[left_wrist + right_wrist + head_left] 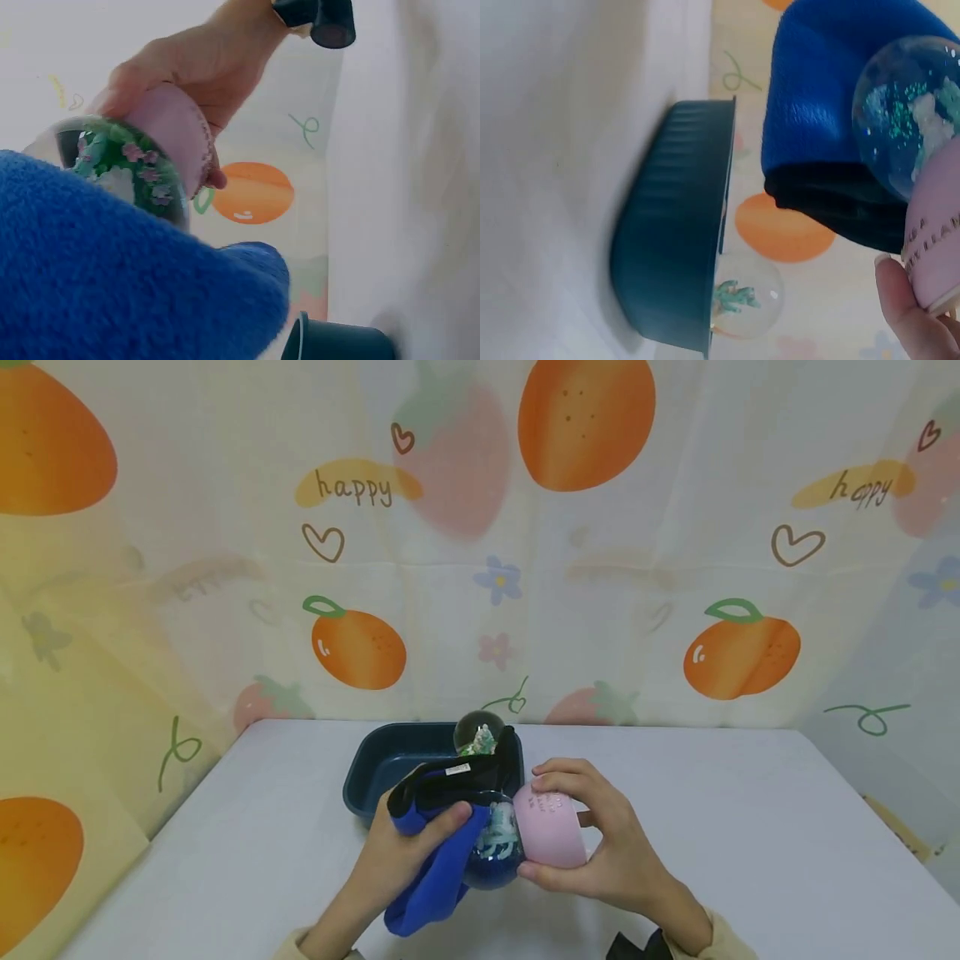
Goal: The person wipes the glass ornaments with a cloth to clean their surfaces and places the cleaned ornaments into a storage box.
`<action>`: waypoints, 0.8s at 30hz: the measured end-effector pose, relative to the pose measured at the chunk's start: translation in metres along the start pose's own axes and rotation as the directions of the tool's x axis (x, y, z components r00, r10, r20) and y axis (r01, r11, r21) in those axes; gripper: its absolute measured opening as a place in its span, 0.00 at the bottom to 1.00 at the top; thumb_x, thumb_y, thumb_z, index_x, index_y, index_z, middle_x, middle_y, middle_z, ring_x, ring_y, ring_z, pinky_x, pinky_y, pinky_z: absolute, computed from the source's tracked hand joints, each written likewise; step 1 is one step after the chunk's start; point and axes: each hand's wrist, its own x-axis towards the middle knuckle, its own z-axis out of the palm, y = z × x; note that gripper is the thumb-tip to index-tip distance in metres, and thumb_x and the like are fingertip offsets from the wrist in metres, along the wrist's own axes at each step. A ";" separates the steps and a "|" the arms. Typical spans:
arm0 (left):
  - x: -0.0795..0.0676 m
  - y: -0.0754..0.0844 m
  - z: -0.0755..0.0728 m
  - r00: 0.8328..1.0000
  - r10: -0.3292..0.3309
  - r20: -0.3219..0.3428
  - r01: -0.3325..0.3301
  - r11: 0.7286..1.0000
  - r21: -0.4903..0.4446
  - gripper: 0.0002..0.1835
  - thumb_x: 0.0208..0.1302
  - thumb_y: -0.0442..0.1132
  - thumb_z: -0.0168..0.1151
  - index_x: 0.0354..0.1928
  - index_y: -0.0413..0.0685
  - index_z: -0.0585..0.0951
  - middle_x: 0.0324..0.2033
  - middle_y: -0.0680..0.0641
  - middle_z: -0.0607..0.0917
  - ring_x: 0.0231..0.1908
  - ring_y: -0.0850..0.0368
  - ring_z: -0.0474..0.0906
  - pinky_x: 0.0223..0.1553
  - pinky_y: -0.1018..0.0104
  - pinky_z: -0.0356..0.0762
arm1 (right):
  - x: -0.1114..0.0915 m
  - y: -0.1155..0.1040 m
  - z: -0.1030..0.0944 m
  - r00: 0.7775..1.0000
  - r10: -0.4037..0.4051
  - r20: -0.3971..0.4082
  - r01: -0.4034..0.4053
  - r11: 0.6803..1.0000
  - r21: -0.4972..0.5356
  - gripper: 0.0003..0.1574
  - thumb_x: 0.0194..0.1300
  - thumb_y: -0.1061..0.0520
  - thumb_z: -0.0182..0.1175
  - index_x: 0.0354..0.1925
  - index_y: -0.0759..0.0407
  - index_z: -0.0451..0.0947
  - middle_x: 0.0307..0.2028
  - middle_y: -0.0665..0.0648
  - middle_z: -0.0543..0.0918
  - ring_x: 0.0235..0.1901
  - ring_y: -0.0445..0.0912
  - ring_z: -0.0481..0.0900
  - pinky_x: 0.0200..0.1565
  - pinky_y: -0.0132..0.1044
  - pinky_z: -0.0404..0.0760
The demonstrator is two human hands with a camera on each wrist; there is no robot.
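Note:
A snow globe with a clear ball (495, 847) and a pink base (551, 828) is held on its side above the table. My right hand (600, 843) grips the pink base between thumb and fingers. Flowers and a pale figure show inside the ball (124, 161) in the left wrist view, and glitter floats in it in the right wrist view. My left hand (412, 843) holds a blue cloth (438, 881) with a black side (840, 199), thumb on top, against the ball. In the left wrist view the cloth hides my left hand.
Behind my hands a dark teal tub (382, 777) stands on the white table (247, 827). A second snow globe (478, 732) with a green figure shows at the tub's right end. A patterned curtain (450, 568) hangs behind the table.

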 end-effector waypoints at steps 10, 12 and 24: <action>-0.002 0.005 0.008 0.985 -0.107 0.133 0.115 0.992 -0.059 0.45 0.52 0.49 0.77 0.68 0.58 0.62 0.59 0.47 0.77 0.56 0.47 0.76 0.56 0.47 0.76 | 0.002 -0.007 -0.003 0.951 0.283 -0.122 -0.282 0.959 0.027 0.46 0.42 0.66 0.79 0.60 0.56 0.70 0.56 0.52 0.76 0.39 0.41 0.81 0.28 0.37 0.84; -0.004 0.005 0.012 0.989 -0.102 0.105 0.108 0.993 -0.055 0.49 0.49 0.47 0.79 0.69 0.63 0.59 0.60 0.49 0.75 0.57 0.47 0.74 0.57 0.47 0.76 | 0.002 -0.011 -0.001 0.935 0.331 -0.126 -0.327 0.944 0.050 0.45 0.44 0.66 0.78 0.59 0.56 0.70 0.55 0.54 0.76 0.35 0.43 0.81 0.27 0.38 0.84; -0.007 0.003 0.024 0.998 0.057 -0.033 -0.057 0.998 -0.007 0.51 0.50 0.41 0.79 0.72 0.67 0.57 0.64 0.50 0.70 0.57 0.47 0.74 0.55 0.45 0.76 | 0.005 -0.022 0.002 0.842 0.539 0.006 -0.531 0.829 0.177 0.46 0.52 0.64 0.74 0.65 0.50 0.64 0.57 0.63 0.72 0.38 0.48 0.83 0.32 0.40 0.86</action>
